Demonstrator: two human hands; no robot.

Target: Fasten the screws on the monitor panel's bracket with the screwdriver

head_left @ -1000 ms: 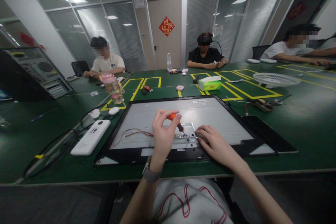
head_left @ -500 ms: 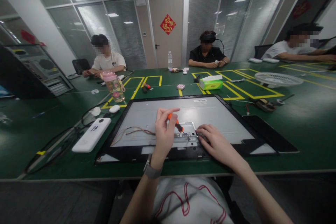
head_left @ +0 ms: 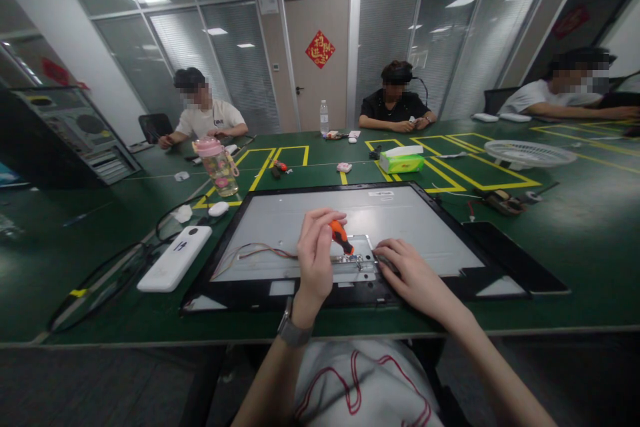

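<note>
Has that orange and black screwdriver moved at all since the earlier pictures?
Yes. Judged against the display panel, the screwdriver's handle has shifted slightly to the right, with the left hand around it.

Bench surface: green tabletop (head_left: 270, 330), marked with yellow tape lines (head_left: 260, 172) across its far half. Near centre: framed grey panel (head_left: 280, 208), lying flat. Left of the panel: white block (head_left: 175, 259) with dark marking, black cable (head_left: 77, 293) with a yellow band, white oval case (head_left: 219, 209), crumpled white piece (head_left: 181, 214). Just beyond these, pink-lidded bottle (head_left: 219, 172), upright. Far left: computer tower (head_left: 75, 137). Far centre: clear bottle (head_left: 324, 119), upright; nearer, small pink object (head_left: 344, 167) and green tissue pack (head_left: 401, 162). Right: flat black slab (head_left: 517, 259) just beside the panel; beyond it, white round grille (head_left: 530, 153).
</note>
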